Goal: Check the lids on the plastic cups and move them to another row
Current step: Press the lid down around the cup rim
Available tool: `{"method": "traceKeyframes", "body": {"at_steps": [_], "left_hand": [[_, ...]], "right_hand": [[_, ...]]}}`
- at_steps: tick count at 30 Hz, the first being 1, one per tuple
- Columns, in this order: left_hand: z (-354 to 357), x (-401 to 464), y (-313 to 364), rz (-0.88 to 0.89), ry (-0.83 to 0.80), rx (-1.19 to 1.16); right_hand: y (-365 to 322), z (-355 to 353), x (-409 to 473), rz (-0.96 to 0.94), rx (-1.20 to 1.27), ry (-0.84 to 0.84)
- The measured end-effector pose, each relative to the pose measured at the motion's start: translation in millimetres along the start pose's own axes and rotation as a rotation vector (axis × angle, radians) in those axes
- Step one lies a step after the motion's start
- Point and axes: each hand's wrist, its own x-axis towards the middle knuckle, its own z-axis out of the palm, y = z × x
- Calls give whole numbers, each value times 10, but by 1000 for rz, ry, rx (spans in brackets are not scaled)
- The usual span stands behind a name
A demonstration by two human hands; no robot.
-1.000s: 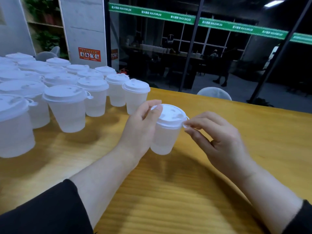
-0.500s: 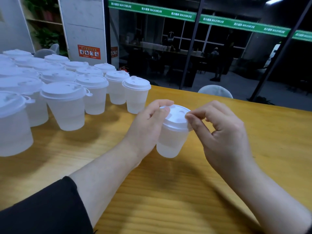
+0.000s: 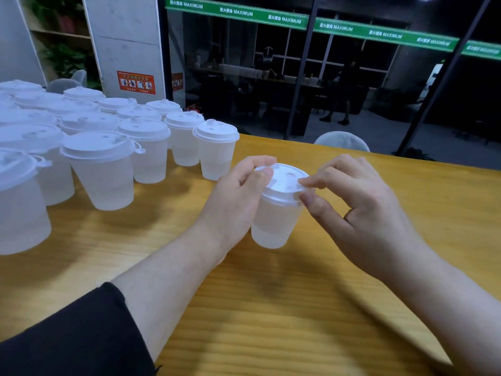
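My left hand is wrapped round a cup, held tilted just above the worktop, well apart from the other cups. My right hand pinches the lid at its rim. I should press evenly round the rim, keeping the cup steady so nothing spills.

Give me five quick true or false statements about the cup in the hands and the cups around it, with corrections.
1. The left hand grips the lidded cup. True.
2. The cup's lid is off and lying on the wooden table. False: it sits on the cup.
3. The right hand pinches the lid's rim. True.
4. The grouped cups stand to the right of the hands. False: they stand to the left.
5. The grouped cups have no lids. False: all visible ones are lidded.
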Motion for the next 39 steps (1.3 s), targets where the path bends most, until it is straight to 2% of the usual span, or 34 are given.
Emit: {"method": "traceKeyframes", "body": {"at_steps": [4,9,11,13,15,19,23,25,27,29,31,33,36,39], "left_hand": [[-3,-4,17,0,1,9],[4,-14,48,-31,7,-23],[6,-12,57,-71,45,-80],[0,6,52,-124,125,-125],[-12,17,42,-170,192,-118],[-18,27,18,-277,226,-120],[12,2,13,-377,153,-202],[47,-26,24,-428,75,-312],[93,-72,65,-521,-16,-525],[142,-123,128,-579,-84,-696],[160,-136,145,-611,-56,-771],[150,-130,147,-656,-33,-734],[145,-158,170,-721,-89,-639],[159,-195,208,-710,-103,-620]], "right_hand": [[-74,10,17,65,23,14],[-183,19,51,189,138,138],[-221,-12,170,305,170,4],[-263,-4,283,422,253,-266],[-285,37,318,423,276,-412],[-270,112,281,443,273,-308],[-265,87,253,509,433,-106],[-267,49,268,527,536,22],[-271,27,279,544,601,90],[-309,0,270,535,620,59],[-338,-44,252,498,590,-45],[-336,-101,237,453,563,-122],[-297,-167,213,403,526,-157],[-320,-164,183,356,514,-199]]}}
